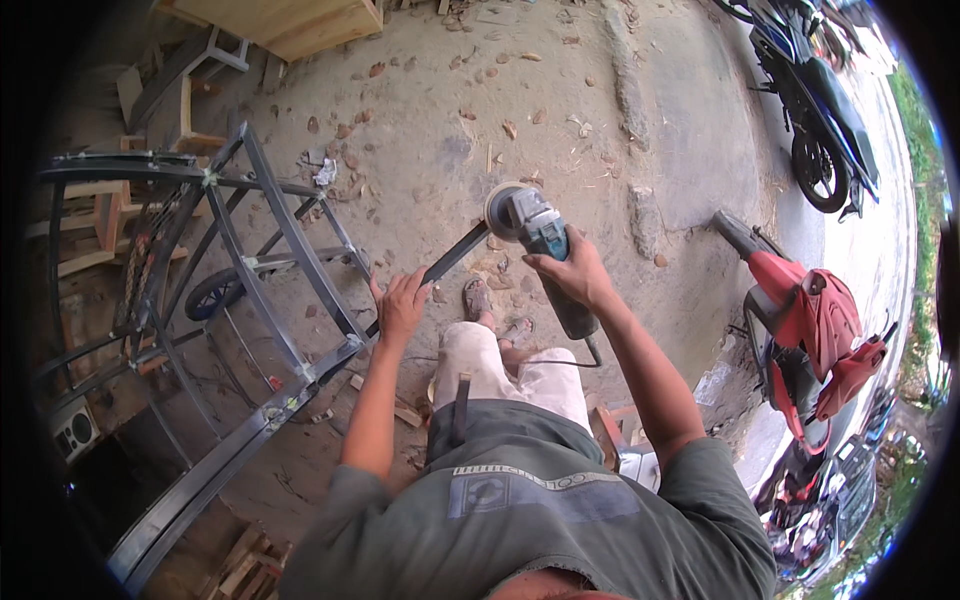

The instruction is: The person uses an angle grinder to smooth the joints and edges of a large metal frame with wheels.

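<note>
My right hand [578, 270] is wrapped round the body of an angle grinder [540, 230], which has a teal and grey housing and a cord trailing from its rear. The grinder's round disc [503, 210] meets the far end of a dark square metal tube [455, 254]; exact contact is hard to make out. My left hand [402, 304] grips that tube partway along, its fingers over the top. The tube's near end runs to a welded metal frame [280, 245] of curved and straight bars on the left.
Wooden pieces [105, 215] and a small blue-rimmed wheel [215, 295] lie behind the frame. A wooden panel [300, 22] stands at the far left. To the right are a motorcycle [825, 130] and another bike draped with red cloth [825, 315]. Dry leaves litter the dirt ground [560, 90].
</note>
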A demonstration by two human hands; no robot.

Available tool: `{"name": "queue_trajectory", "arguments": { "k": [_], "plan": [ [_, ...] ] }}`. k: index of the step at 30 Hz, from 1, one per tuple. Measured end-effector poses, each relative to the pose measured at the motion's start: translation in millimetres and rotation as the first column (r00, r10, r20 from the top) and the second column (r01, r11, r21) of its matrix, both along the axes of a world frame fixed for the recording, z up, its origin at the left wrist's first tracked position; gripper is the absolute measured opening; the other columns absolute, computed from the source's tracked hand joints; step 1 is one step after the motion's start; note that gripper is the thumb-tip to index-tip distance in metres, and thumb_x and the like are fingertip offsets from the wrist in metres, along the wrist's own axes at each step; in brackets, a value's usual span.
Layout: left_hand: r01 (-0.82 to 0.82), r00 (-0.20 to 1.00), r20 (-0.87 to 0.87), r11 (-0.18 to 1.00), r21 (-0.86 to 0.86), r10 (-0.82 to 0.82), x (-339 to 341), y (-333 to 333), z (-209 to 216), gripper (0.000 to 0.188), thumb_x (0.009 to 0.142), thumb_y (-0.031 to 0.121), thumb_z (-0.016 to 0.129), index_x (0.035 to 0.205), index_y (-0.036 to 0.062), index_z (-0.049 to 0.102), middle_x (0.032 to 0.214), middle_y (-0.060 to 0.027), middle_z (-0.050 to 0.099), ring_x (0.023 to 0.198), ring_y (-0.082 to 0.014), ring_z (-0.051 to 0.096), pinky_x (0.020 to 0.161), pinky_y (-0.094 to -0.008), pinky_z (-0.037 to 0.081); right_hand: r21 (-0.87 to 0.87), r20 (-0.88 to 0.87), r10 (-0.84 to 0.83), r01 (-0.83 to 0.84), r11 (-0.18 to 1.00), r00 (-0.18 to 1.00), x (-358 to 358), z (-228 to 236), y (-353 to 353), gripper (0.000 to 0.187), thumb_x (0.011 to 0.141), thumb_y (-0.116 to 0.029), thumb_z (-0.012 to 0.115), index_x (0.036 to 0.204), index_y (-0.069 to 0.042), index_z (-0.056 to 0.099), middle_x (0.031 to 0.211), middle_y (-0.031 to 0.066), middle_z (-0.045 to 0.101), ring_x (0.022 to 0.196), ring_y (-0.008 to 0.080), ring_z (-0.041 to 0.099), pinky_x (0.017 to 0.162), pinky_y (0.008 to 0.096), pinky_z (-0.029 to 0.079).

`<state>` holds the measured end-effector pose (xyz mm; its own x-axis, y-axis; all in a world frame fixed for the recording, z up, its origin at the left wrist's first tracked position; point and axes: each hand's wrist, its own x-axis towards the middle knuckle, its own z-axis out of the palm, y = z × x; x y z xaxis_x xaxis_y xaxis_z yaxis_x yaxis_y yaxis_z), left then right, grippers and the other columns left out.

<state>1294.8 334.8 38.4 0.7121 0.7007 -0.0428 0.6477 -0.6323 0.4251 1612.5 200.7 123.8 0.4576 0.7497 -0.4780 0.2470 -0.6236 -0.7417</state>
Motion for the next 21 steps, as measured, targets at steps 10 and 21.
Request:
{"name": "queue_trajectory", "arguments": {
  "k": [10, 21],
  "plan": [
    [-0.087, 0.995, -0.042, 0.996, -0.012, 0.086, 14, -7, 2, 0.029, 0.098, 0.027, 0.063, 0.124, 0.0139, 0.066, 0.103, -0.0017, 0.070, 0.103, -0.0217, 0.063, 0.115, -0.0646, 0.016, -0.270, -0.758, -0.392, 0.296, 0.916, 0.521, 80, -22, -4, 0.054, 0.087, -0.045, 0.073, 0.109, 0.002, 0.060, 0.085, 0.0157, 0.068, 0.064, 0.0245, 0.069, 0.060, 0.0353, 0.060],
    [-0.300, 0.930, -0.225, 0.954, -0.001, 0.292, 39, -14, -6, 0.027, 0.099, 0.037, 0.062, 0.116, 0.0169, 0.068, 0.109, 0.0016, 0.070, 0.115, -0.0230, 0.060, 0.113, -0.0677, 0.010, -0.353, -0.906, -0.348, 0.024, 0.935, 0.240, 121, -109, 16, 0.057, 0.085, -0.047, 0.076, 0.114, 0.000, 0.061, 0.088, 0.0111, 0.067, 0.066, 0.0203, 0.067, 0.057, 0.0326, 0.058]
  ]
}}
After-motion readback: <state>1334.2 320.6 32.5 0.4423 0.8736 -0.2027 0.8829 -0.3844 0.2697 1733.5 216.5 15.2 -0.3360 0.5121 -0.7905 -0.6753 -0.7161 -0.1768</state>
